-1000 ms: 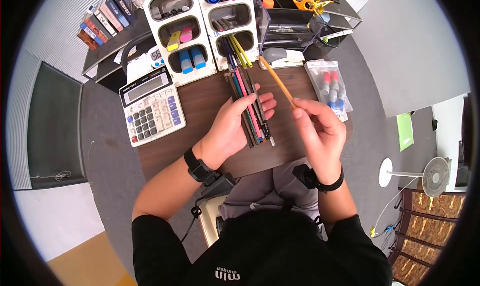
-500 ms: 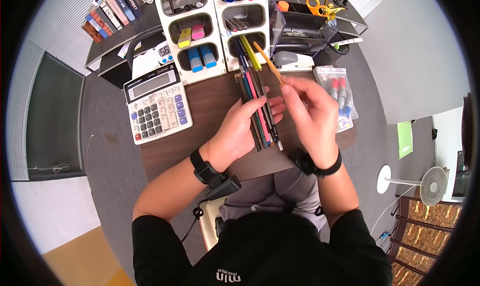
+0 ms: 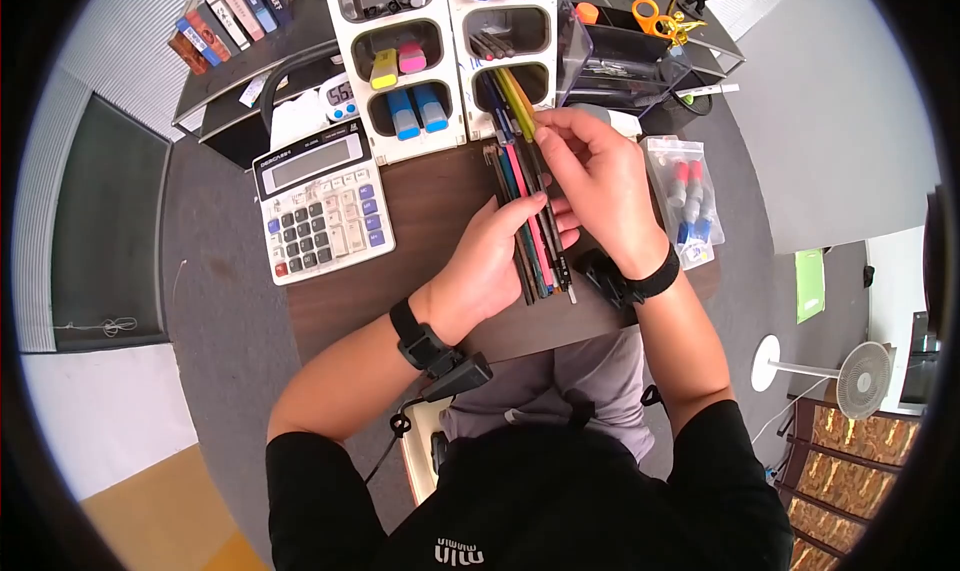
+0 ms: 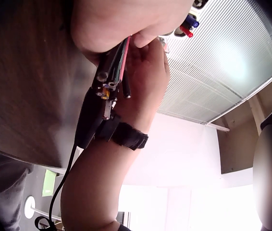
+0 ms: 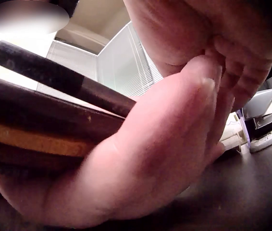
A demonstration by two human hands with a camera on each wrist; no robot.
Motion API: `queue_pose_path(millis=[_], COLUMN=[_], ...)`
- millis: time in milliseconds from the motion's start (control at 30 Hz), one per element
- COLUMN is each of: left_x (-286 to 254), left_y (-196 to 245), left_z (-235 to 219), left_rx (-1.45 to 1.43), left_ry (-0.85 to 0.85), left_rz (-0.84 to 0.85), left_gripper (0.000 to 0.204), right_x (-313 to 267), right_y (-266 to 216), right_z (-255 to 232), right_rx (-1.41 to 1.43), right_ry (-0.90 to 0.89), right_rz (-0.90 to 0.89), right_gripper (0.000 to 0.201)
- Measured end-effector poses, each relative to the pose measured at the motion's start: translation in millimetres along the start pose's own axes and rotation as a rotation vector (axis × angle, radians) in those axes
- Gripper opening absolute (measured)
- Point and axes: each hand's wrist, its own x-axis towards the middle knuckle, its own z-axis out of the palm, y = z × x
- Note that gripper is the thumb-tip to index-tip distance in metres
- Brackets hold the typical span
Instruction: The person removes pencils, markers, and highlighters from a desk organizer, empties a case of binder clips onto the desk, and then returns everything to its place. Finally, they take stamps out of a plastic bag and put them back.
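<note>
My left hand [image 3: 487, 261] grips a bundle of pencils [image 3: 531, 221], mostly dark with a pink one among them, above the desk. Their ends point toward me in the left wrist view, below the hand [image 4: 126, 24]. Between thumb and fingers, my right hand [image 3: 605, 186] pinches an orange pencil [image 3: 524, 103], mostly hidden, whose far end reaches into the lower right compartment of a white organizer [image 3: 480, 129]. Yellow-green pencils [image 3: 510, 89] and dark blue ones [image 3: 494, 101] lean out of that same compartment. Dark pencils [image 5: 40, 72] loom close in the right wrist view.
Left of the hands lies a calculator [image 3: 322, 206]. Blue highlighters [image 3: 402, 114] and other pens fill neighbouring compartments. A clear bag of markers [image 3: 685, 201] rests at the desk's right side. Behind stands a black desk tray [image 3: 620, 76] with orange-handled scissors [image 3: 650, 16].
My right hand has moved left and forward with the orange pencil, bringing its end into the organizer compartment. The left hand keeps its grip on the bundle. The head view has shifted slightly.
</note>
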Motion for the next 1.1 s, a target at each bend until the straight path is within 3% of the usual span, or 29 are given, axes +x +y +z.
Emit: queue_pose_path(millis=[233,433,500,700,833,900,1100], left_x=[2,0,-1,-3,-3,-1,-2], left_y=[0,2,2,3,3,3,3], left_z=[0,3,5,10,9,7,7], left_rx=[-0.111,0.010,0.023,0.073,0.068,0.082,-0.001], left_ry=[-0.015,0.053,0.053,0.070,0.055,0.031,0.057], left_rz=[0.034,0.042,0.028,0.024,0.016,0.025,-0.010], left_gripper=[0.035,0.041,0.040,0.040,0.042,0.044,0.048], right_x=[-50,-105,-110,-112,-115,-118,-100], right_y=[-15,-20,-15,-4,-14,-23,-36], right_z=[-26,-42,-38,-37,-48,-60,-69], right_rx=[0.079,-0.013,0.012,-0.014,-0.026,-0.088,-0.074], right_ry=[0.009,-0.198,-0.191,-0.117,-0.071,0.026,0.169], right_rz=[0.019,0.021,0.006,-0.103,-0.068,-0.160,-0.135], right_gripper=[0.027,0.032,0.031,0.026,0.022,0.019,0.020])
